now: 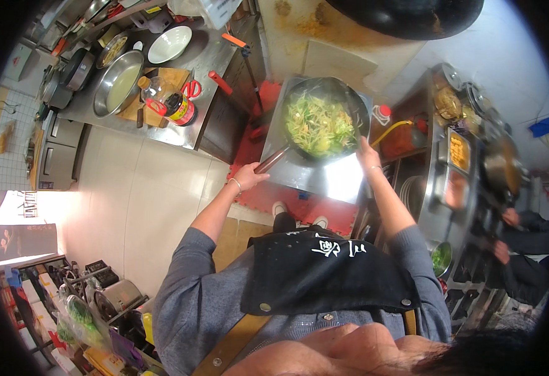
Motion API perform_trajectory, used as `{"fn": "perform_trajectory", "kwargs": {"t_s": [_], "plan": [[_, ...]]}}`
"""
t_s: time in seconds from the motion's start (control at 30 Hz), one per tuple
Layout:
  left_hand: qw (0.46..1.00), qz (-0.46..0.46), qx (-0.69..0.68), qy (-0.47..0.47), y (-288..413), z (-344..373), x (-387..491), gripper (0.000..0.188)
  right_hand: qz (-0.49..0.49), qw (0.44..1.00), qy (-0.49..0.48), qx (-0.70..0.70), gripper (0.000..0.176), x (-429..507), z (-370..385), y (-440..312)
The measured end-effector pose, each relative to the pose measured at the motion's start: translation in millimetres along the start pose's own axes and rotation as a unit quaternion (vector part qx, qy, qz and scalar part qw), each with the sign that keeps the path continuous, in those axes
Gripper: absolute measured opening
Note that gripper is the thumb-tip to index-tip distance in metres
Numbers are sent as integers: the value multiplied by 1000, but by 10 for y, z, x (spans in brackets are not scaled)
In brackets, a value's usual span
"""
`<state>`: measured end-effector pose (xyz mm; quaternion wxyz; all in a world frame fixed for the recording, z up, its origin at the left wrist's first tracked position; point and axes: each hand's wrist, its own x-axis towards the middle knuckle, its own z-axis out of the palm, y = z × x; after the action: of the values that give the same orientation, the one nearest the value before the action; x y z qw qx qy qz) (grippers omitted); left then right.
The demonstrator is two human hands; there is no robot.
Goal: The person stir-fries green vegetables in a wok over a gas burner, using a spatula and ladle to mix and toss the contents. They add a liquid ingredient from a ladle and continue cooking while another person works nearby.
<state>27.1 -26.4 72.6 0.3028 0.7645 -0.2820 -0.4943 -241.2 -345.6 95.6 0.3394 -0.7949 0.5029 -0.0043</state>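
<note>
A dark wok (364,105) with a brown handle (273,159) sits over a steel-topped cooking stand (302,176) in front of me. It holds a heap of shredded green and pale vegetables (320,124), with faint steam over them. My left hand (250,177) is closed around the end of the handle. At the wok's lower right edge is my right hand (367,155), its fingers next to the rim. Whether a utensil is in that hand is hidden by blur and angle.
At left, a steel counter (161,134) bears a steel basin (131,56), a sauce bottle (179,110), red-handled scissors (191,89) and a white bowl (170,44). A white jug with red cap (383,113) and yellow hose (392,129) flank the stand. Another person's hands (502,251) show far right.
</note>
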Motion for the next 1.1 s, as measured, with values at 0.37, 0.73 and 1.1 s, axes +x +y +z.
{"fn": "perform_trajectory", "kwargs": {"t_s": [0.37, 0.73, 1.1], "plan": [[999, 18, 24, 22, -138, 27, 68, 35, -136, 897, -143, -396, 60, -811, -1632, -819], [999, 10, 33, 15, -122, 11, 81, 36, -84, 950, 4, -300, 60, -50, -1196, -101], [998, 22, 44, 29, -288, 66, 139, 44, 248, 771, -259, 525, 10, -788, -488, 306]]}}
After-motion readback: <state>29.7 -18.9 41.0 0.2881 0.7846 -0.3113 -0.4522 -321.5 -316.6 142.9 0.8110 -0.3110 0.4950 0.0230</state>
